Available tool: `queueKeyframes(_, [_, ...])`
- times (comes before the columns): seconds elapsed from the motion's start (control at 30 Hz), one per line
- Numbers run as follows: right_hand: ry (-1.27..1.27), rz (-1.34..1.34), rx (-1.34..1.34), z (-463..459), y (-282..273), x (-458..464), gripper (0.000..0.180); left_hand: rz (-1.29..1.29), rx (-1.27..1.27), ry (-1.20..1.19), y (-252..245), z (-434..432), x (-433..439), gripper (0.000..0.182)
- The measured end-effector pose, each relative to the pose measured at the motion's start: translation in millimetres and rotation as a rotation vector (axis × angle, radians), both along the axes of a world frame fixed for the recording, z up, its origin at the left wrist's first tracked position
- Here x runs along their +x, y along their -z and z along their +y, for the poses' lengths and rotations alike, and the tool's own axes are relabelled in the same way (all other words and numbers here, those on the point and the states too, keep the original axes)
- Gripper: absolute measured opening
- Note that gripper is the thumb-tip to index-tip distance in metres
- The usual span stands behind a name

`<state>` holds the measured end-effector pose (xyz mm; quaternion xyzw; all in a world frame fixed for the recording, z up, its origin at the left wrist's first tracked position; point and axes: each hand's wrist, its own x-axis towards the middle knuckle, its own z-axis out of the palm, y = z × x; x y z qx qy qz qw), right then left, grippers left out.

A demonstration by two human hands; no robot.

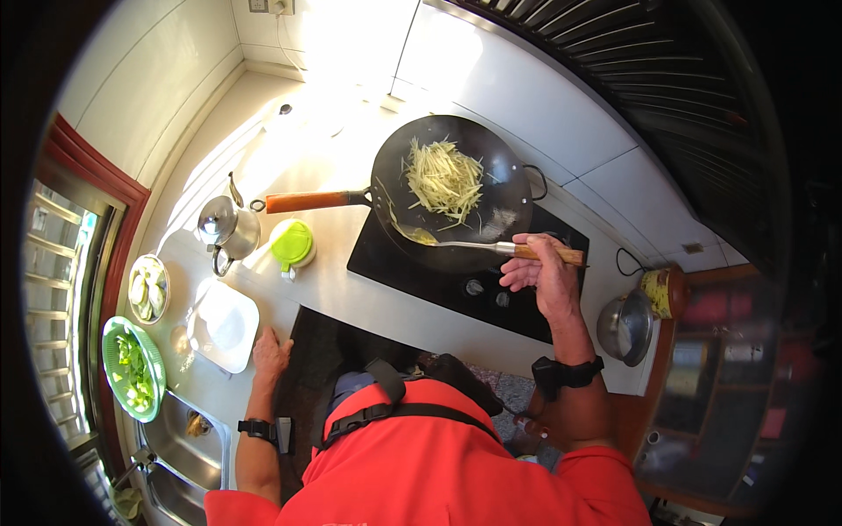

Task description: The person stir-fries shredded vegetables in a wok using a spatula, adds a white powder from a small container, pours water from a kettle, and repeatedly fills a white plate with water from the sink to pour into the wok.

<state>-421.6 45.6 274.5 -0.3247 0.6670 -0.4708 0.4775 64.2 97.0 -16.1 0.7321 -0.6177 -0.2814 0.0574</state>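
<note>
My right hand (549,273) holds a wok spatula (467,244) by its wooden handle, the thumb along it and the other fingers loosely bent. The spatula's blade dips inside the near rim of a dark wok (506,148). A heap of pale shredded vegetable, likely potato (444,177), lies in the middle of the wok, with a few strands near the blade. The wok's wooden handle (306,201) points left. My left hand (271,352) rests at the counter's front edge, holding nothing, beside a white square dish (223,325).
Under the wok is a black glass cooktop (395,253). Left of it stand a steel pot (227,227) and a green-lidded container (291,243). A green basket of leaves (135,371) sits by the sink (187,440); a metal bowl (625,329) stands right. A range hood (612,59) overhangs.
</note>
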Motion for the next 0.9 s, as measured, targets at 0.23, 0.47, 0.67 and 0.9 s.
queueKeyframes(0.23, [0.319, -0.229, -0.199, -45, 60, 56, 0.035, 0.028, -0.002, -0.018, 3, 0, 1, 0.042])
queueKeyframes(0.47, [0.288, -0.138, -0.053, -13, 27, 9, 0.048, 0.023, -0.012, -0.018, 5, 3, 0, 0.042])
queueKeyframes(0.67, [0.179, -0.181, -0.1, -17, 38, 42, 0.045, 0.027, -0.013, -0.003, 3, 2, 1, 0.042])
queueKeyframes(0.9, [0.38, -0.364, -0.172, -48, 54, 68, 0.05, 0.017, 0.004, -0.004, 0, -1, 0, 0.042])
